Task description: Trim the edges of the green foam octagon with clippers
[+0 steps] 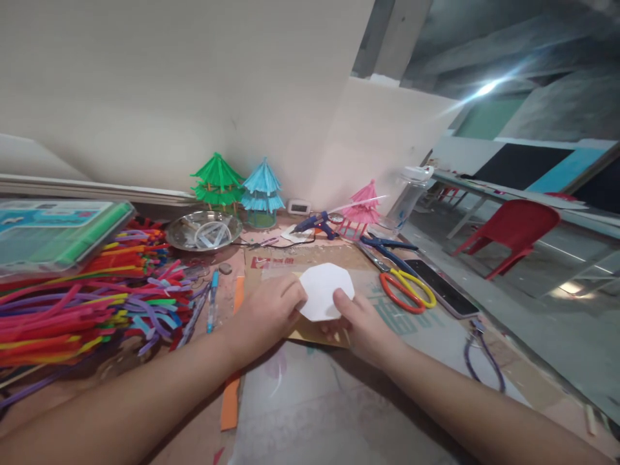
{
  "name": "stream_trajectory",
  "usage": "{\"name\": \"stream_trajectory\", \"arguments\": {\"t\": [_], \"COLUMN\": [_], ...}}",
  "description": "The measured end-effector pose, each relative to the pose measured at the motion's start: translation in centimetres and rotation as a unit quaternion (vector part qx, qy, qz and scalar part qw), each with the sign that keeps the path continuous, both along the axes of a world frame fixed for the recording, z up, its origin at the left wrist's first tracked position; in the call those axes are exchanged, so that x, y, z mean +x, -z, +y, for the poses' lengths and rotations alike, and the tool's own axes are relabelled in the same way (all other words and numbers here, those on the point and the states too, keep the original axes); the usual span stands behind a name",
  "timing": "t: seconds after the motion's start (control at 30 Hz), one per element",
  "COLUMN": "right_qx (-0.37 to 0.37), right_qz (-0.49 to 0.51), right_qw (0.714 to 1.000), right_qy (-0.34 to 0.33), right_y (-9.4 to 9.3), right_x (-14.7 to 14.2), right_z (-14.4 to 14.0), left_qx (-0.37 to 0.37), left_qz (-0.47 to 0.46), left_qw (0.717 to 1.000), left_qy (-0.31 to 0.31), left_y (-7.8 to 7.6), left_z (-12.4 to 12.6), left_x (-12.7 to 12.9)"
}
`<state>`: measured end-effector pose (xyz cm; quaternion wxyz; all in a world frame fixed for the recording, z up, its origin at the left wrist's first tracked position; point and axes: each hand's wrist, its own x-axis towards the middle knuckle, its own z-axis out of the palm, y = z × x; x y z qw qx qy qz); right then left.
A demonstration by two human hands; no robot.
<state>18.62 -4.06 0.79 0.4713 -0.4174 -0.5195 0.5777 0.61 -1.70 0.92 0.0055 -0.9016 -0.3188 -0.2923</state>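
Between my two hands is a white paper octagon [325,292], held up over the work mat. My left hand [274,307] pinches its left edge with curled fingers. On the other side my right hand [361,320] grips the lower right edge, thumb on top and fingers underneath. Just below the octagon lies a yellowish sheet [317,334], partly hidden by the hands; whether the right fingers touch it I cannot tell. To the right of my right hand rest scissors [402,290] with red and yellow handles.
Colourful pipe cleaners [87,303] pile up at left under a plastic case [62,232]. Along the wall stand a metal dish [177,240], green [217,181], blue [262,187] and pink [365,205] pavilion models, and a glue gun [314,223]. Pliers [390,248] and a phone [442,289] lie right.
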Motion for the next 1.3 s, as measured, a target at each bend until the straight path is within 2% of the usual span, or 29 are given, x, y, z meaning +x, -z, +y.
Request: {"name": "stream_trajectory", "arguments": {"t": [0.1,0.2,0.27,0.37,0.63,0.73,0.9,0.97,1.03,1.1,1.17,1.3], "right_qx": [0.041,0.125,0.148,0.170,0.216,0.223,0.196,0.207,0.230,0.217,0.188,0.176], "right_qz": [-0.082,-0.219,-0.309,-0.400,-0.515,-0.514,-0.517,-0.521,-0.521,-0.514,-0.504,-0.476], "right_qw": [0.988,0.952,0.926,0.894,0.828,0.828,0.832,0.828,0.821,0.828,0.843,0.861], "right_qy": [0.128,0.172,0.156,0.106,0.043,0.003,-0.042,-0.019,0.039,0.055,0.022,-0.044], "right_y": [-0.4,-0.8,-0.8,-0.9,-2.8,-3.1,-3.6,-3.7,-3.6,-3.4,-3.2,-3.0], "right_x": [0.6,1.9,2.3,2.1,-0.2,0.4,2.1,1.9,1.3,0.8,0.8,2.4], "right_z": [0.7,1.8,2.3,2.6,3.8,2.6,0.0,0.5,1.7,2.8,2.9,0.4], "left_qx": [-0.005,-0.045,-0.081,-0.111,-0.078,-0.074,-0.072,-0.070,-0.065,-0.059,-0.059,-0.069], "left_qz": [0.001,-0.023,-0.015,0.012,0.066,0.088,0.113,0.121,0.125,0.122,0.120,0.129], "left_qw": [1.000,0.996,0.993,0.992,0.993,0.991,0.988,0.987,0.987,0.988,0.988,0.985], "left_qy": [-0.007,-0.071,-0.086,-0.066,-0.057,-0.069,-0.081,-0.082,-0.080,-0.079,-0.082,-0.090], "left_y": [0.4,0.6,0.8,1.0,1.3,1.1,0.9,0.9,0.9,1.0,0.9,0.7], "left_z": [-0.1,0.0,0.2,0.5,0.5,0.4,0.2,0.2,0.2,0.2,0.2,0.2], "left_x": [0.5,0.6,0.5,0.4,0.5,0.6,0.9,0.9,0.8,0.8,0.7,0.8]}}
